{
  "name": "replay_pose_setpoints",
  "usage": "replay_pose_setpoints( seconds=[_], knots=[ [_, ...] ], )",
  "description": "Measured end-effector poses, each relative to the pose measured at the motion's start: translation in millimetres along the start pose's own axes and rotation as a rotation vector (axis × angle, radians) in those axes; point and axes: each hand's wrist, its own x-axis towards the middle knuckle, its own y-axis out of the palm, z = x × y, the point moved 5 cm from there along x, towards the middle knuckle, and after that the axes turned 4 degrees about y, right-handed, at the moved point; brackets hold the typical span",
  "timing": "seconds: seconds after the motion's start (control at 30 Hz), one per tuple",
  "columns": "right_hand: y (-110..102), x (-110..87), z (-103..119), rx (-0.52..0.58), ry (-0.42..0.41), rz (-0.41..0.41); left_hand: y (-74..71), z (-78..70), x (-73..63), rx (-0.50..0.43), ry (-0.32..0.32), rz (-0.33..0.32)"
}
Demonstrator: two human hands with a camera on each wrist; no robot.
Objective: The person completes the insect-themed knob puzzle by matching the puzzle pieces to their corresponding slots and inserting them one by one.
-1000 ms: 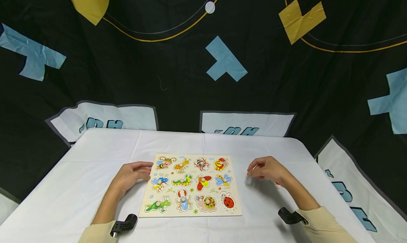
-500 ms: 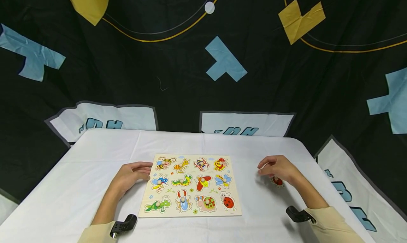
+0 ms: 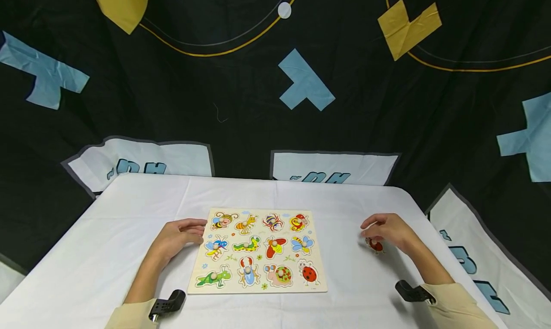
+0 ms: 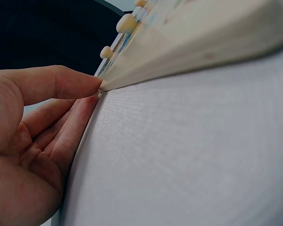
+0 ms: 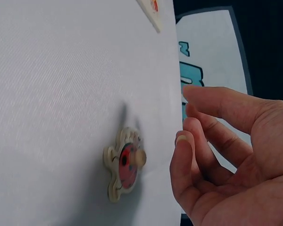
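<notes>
A wooden insect puzzle board (image 3: 254, 290) lies on the white table, its pieces bearing small round knobs. The ladybug picture (image 3: 309, 274) at its near right corner shows no knob. Along the left edge of the board rests my left hand (image 3: 174, 240); in the left wrist view the thumb tip (image 4: 92, 86) touches that edge. A ladybug puzzle piece (image 5: 127, 162) with a wooden knob (image 5: 140, 158) lies flat to the right of the board. My right hand (image 3: 389, 231) is just over this piece, partly covering it in the head view, with loosely bent fingers (image 5: 193, 141) apart from the knob.
A white cloth covers the table (image 3: 142, 204). Behind it hangs a black curtain (image 3: 241, 114) with blue and yellow shapes. Each wrist carries a black camera, such as the left one (image 3: 168, 305).
My right hand has moved to the right, away from the board, and now hovers beside the ladybug piece, uncovering more of it. The left hand and the board have stayed put.
</notes>
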Motion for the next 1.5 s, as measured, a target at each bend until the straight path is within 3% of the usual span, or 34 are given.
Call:
replay_pose_setpoints(
  seconds=[0.27,0.8,1.2,1.5],
  knots=[
    [-6,0.8,-13,-0.054,0.044,-0.025,1.0,1.4,0.2,0.011,0.012,-0.003],
    [-10,0.0,-38,0.011,0.065,-0.013,-1.8,0.4,-1.6,0.014,0.01,0.001],
    [-4,2.9,-46,0.059,0.03,0.035,0.6,1.4,0.4,0.026,0.007,-0.009],
    [-2,3.0,-47,0.045,0.05,0.009,-0.8,0.5,0.6,0.022,0.004,-0.004]
  ],
)
